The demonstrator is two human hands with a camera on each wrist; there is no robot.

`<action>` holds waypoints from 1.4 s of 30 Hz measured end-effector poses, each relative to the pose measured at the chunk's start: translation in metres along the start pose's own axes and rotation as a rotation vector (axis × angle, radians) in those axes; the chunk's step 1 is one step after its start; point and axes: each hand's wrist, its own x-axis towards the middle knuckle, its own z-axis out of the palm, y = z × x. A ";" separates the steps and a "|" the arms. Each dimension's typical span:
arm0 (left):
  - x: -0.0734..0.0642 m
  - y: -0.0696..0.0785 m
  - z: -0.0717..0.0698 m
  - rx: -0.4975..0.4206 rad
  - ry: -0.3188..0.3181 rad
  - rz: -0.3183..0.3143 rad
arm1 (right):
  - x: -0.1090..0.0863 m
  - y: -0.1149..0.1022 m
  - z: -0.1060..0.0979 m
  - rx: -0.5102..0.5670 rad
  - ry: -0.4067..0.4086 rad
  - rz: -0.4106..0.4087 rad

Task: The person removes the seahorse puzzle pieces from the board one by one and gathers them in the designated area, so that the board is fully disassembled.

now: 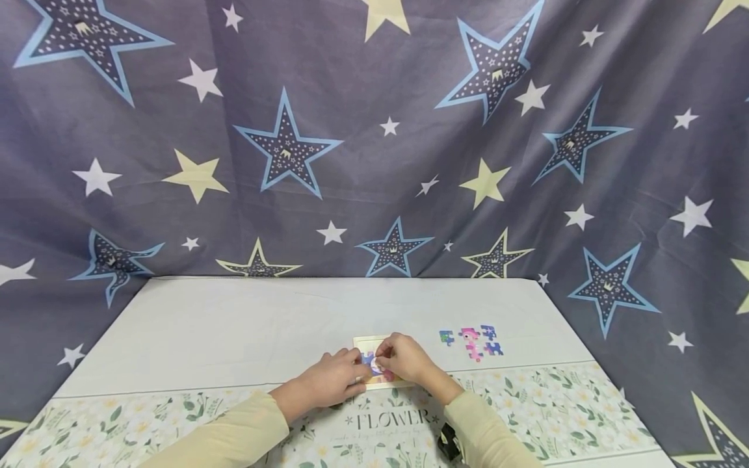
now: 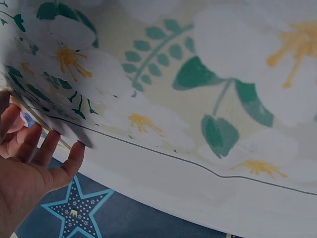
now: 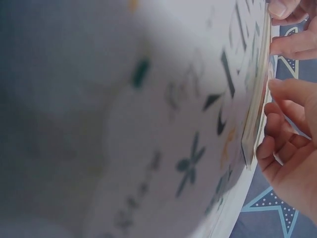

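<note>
A small puzzle tray (image 1: 364,340) with a light rim and colourful pieces inside lies on the tablecloth. My left hand (image 1: 333,380) rests against its left side, fingers spread along the edge and over the pieces. In the left wrist view those fingers (image 2: 52,141) meet the tray's border. Over the tray, my right hand (image 1: 407,359) pinches a small puzzle piece (image 1: 377,366) between thumb and index finger, mostly covered by the fingertips. The right wrist view shows the tray's edge (image 3: 251,131) side-on, with my right hand's other fingers curled beside it.
Several loose pink and blue puzzle pieces (image 1: 473,344) lie to the right of the tray. The white tablecloth (image 1: 234,325) has a floral band (image 1: 544,403) and printed lettering along the near side. A dark star-patterned curtain (image 1: 351,162) hangs behind the table.
</note>
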 end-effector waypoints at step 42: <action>0.004 -0.013 0.004 0.081 0.012 -0.036 | -0.019 0.028 -0.024 0.055 0.109 0.015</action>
